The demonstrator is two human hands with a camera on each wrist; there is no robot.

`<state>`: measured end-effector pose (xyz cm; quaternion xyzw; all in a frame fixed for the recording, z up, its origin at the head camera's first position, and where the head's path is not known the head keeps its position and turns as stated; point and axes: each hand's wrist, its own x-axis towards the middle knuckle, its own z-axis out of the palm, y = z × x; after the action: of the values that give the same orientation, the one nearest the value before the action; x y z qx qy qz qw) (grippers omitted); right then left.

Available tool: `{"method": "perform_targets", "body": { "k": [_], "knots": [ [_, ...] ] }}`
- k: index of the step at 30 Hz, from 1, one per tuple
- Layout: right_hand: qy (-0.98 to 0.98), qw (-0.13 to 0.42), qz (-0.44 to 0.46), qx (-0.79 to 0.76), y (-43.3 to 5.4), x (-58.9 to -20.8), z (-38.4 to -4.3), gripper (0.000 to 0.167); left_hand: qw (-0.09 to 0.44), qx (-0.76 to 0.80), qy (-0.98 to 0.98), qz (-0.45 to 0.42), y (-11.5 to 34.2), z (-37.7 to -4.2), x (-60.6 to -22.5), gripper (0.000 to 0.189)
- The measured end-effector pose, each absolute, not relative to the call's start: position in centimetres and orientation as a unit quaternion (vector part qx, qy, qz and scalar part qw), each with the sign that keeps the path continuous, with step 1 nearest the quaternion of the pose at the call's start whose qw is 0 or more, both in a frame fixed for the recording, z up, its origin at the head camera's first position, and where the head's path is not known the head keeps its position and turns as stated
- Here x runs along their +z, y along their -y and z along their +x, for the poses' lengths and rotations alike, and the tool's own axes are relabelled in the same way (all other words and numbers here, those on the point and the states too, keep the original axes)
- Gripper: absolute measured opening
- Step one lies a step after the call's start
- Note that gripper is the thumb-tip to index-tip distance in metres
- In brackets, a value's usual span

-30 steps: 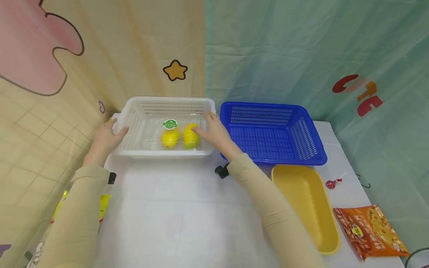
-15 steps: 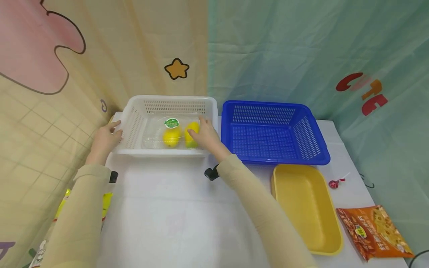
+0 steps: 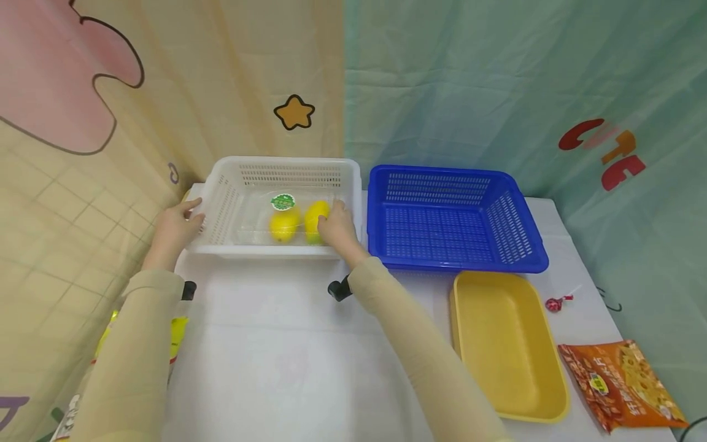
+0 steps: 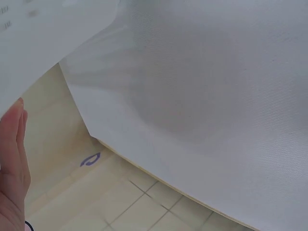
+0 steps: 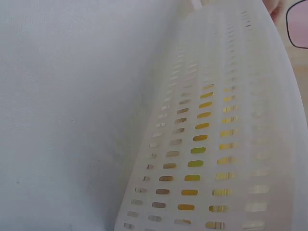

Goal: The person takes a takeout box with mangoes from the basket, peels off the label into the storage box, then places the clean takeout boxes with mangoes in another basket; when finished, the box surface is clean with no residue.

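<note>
A white plastic basket [image 3: 276,250] stands against the back curtain. Inside it lies a clear plastic fruit box [image 3: 254,212] with a green-and-white label, two yellow fruits [image 3: 285,226] showing through its lid. My right hand [image 3: 339,230] reaches over the basket's front right and grips the box's right end, its fingers bent down beside the fruit. In the right wrist view the basket's slotted side [image 5: 192,159] hides that hand. At the basket's left end my left hand [image 3: 172,233] holds the rim; its fingers [image 4: 12,144] lie along the outer wall in the left wrist view.
A blue basket [image 3: 458,267] stands right of the white one, with a yellow tray [image 3: 508,344] in front of it. Farther right lie a red-wrapped lollipop [image 3: 554,304] and an orange snack bag [image 3: 621,383]. A yellow-topped bag [image 3: 178,334] is partly hidden by my left sleeve.
My right hand has moved left and down from the basket's right rim onto the box's end, its fingers bending. My left hand has closed in on the left rim. The view has shifted slightly.
</note>
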<state>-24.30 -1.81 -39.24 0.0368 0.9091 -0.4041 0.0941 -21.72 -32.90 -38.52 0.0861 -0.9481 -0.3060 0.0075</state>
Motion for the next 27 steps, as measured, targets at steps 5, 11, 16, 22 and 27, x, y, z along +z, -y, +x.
{"method": "perform_targets", "body": {
  "k": [5,11,16,22,27],
  "knots": [
    [-0.901,0.078,0.047,-0.424,1.9,-39.2,-24.2,0.064,0.01,-0.304,0.949,0.085,32.9,-21.8,-38.6,0.051],
    [-0.89,0.065,0.05,-0.449,1.6,-38.4,-23.9,0.058,0.011,-0.303,0.949,0.087,32.9,-21.8,-38.6,0.051],
    [-0.884,0.09,0.037,-0.458,0.3,-36.2,-23.5,0.061,0.014,-0.303,0.949,0.088,32.8,-21.7,-38.8,0.051],
    [-0.872,0.113,0.012,-0.476,-3.9,-32.8,-22.0,0.065,0.009,-0.307,0.948,0.089,32.8,-21.8,-38.7,0.052],
    [-0.857,0.123,-0.008,-0.501,-8.5,-30.9,-19.7,0.071,0.005,-0.31,0.947,0.09,32.8,-21.9,-38.4,0.052]
  ]
}}
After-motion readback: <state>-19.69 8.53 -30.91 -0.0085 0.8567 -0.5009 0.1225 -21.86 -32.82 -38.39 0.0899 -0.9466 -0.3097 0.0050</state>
